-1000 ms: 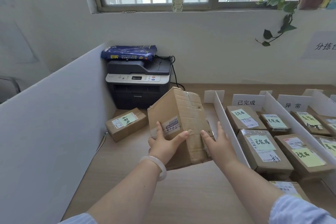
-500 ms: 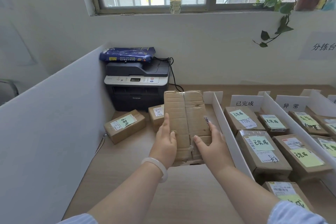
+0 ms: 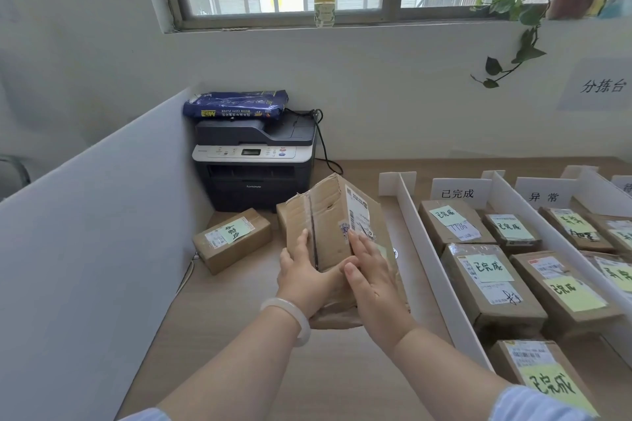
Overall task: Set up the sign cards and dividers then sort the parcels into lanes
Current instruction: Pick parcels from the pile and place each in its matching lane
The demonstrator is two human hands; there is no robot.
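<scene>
1. My left hand (image 3: 304, 278) grips the box (image 3: 325, 215) low on its near side, with the thumb up the taped face and the fingers curled under the bottom
2. My right hand (image 3: 371, 280) lies almost flat on the labelled face, fingers straight and close together, thumb at the near corner; it presses rather than wraps
3. The box is tilted, one edge uppermost, and held clear of the table (image 3: 239, 335) between both hands
4. It hangs just left of the first divider (image 3: 427, 249), outside the lanes, in front of the printer (image 3: 253, 178)
5. A parcel (image 3: 232, 239) with a green note lies on the table to the left, well apart from my hands
</scene>
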